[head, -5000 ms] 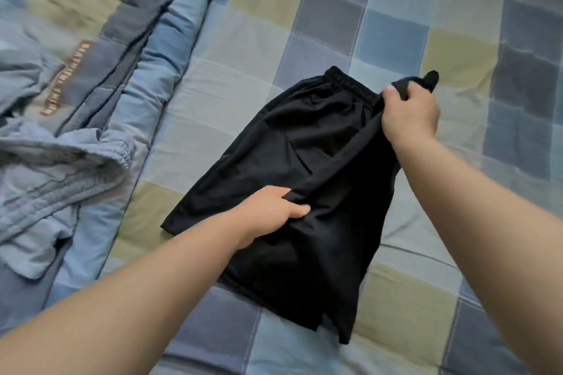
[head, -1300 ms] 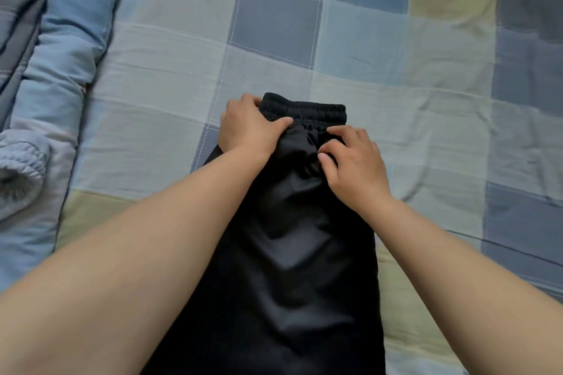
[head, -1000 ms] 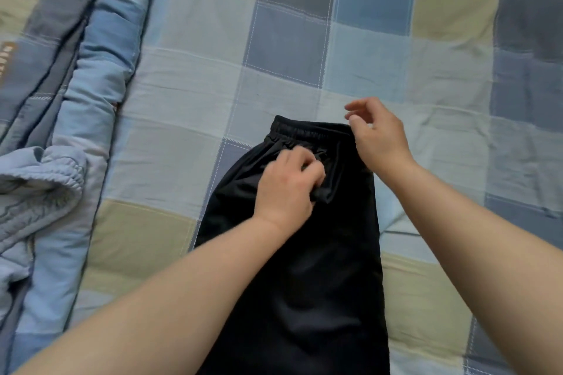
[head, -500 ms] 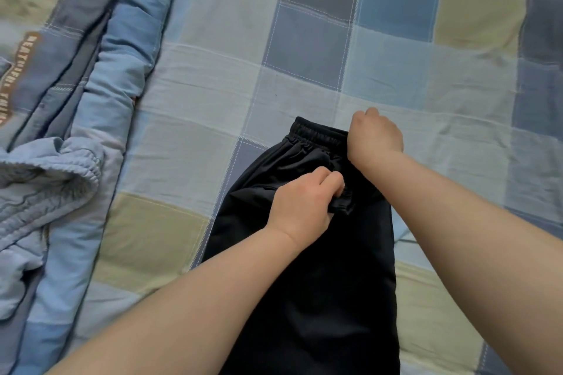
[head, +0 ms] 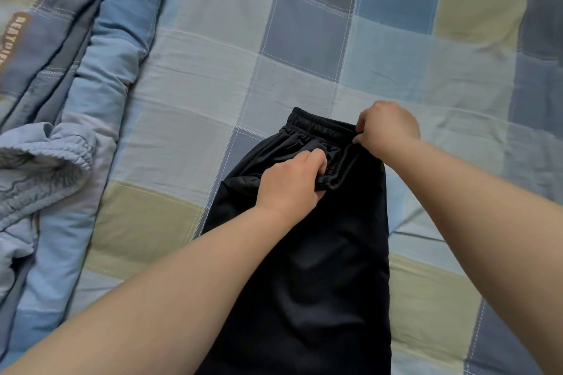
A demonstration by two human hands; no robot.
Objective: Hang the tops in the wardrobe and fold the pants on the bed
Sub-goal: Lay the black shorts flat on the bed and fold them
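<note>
Covering nearly the whole view, 1 checked bedsheet (head: 335, 39) in blue, grey and yellow squares carries everything else. Along its left side lies 1 rumpled quilt (head: 61, 39), and on the quilt's near end rests 1 pale blue garment (head: 39, 167) with an elastic edge; whether it is a top or pants cannot be told.

Next in size is 1 pair of black pants (head: 320, 283), lying lengthwise on the sheet in the lower middle, the legs running off the bottom of the view and the waistband (head: 316, 128) at the far end. They look already doubled leg over leg, so the step in hand is probably squaring up the waist before folding them shorter.

Both of the person's 2 hands are at that end. The left hand (head: 289, 183) has its fingers curled into a bunched fold of cloth just below the waistband. The right hand (head: 388, 128) pinches the waistband's right corner, fingers tucked under.

To do this well, I would draw the 2 grips apart so the gathered elastic lies flat and its layers stack edge on edge, then smooth the ridge of loose cloth under the left hand toward the legs. Thin, slippery fabric like this probably slides, so pulling too hard could drag the lower layer askew. Once flat, bring the hems up to the waist.
</note>
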